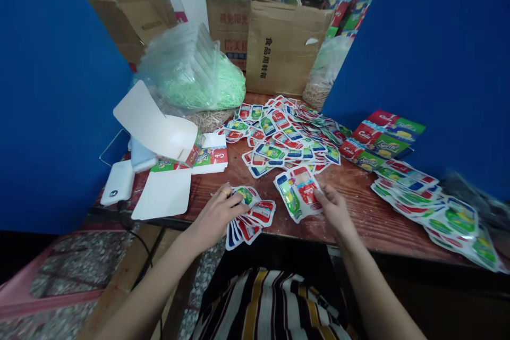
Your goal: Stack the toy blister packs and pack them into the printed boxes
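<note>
My left hand (217,218) is closed over a fanned bunch of candy packets (255,216) at the table's front edge, red and green with cola and lemon pictures. In my right hand (334,206), thumb on top, is a double packet (298,191), one half green and the other red, held just above the wood. Beyond both hands spreads a loose pile of similar packets (287,135). Overlapping packets (438,210) lie in a row along the right side of the table.
Open printed cartons (171,143) and a white device (118,183) with a cable sit at the left. Bags of green shredded filler (227,82) and a cardboard box (282,48) stand behind. A folded printed carton (382,138) leans near the blue panel (438,64) at right.
</note>
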Demonstrator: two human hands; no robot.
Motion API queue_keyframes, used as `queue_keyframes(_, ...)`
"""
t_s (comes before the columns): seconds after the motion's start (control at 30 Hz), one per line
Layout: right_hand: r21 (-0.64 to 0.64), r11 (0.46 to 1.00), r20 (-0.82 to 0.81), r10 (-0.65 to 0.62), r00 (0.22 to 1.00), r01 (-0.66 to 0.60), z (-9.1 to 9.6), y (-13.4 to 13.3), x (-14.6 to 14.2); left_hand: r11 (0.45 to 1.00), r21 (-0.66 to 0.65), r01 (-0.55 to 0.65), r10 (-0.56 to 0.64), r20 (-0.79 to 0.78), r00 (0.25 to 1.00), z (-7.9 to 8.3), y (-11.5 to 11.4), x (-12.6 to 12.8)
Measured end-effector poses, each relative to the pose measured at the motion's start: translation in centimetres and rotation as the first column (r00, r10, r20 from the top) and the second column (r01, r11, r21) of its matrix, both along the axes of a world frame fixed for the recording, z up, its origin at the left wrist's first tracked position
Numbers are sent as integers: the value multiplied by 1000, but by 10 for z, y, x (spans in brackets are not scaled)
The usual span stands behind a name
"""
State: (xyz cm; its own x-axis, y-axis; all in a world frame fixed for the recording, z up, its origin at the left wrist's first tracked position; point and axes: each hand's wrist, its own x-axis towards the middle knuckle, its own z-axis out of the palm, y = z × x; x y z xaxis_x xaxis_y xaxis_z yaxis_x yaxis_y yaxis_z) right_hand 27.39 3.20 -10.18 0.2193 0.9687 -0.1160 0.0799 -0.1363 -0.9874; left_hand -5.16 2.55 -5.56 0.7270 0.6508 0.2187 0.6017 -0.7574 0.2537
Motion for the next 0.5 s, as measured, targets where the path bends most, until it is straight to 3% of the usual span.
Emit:
queue_keyframes(0.03, -5, 1000, 27, 14, 1000, -14, -7, 1, -6, 1000, -4, -1, 1, 1, 1000, 0, 0, 0)
queue_keyframes(0.1, -15, 1000, 241, 22, 970, -19, -18, 3, -15, 1000, -10, 1, -1, 9, 1000, 0, 0, 0)
queue_keyframes(0.13, -31, 999, 403, 23, 915, -11, -21, 5, -17, 1000, -11, 2, -1, 11, 1000, 1, 1, 0)
queue_keyframes(0.23, -92, 996, 779, 61, 624, 17, -25, 7, -20, 1000, -4, 8, -8, 17, 1000, 1, 1, 1)
queue_keyframes(0.43, -52, 998, 951, 61, 302, -38, -29, 11, -21, 1000, 19, 8, -8, 15, 1000, 2, 1, 1)
queue_keyframes(0.5, -97, 995, 965, 102, 242, -33, -31, 14, -20, 1000, 19, 6, -6, 17, 1000, 2, 1, 1)
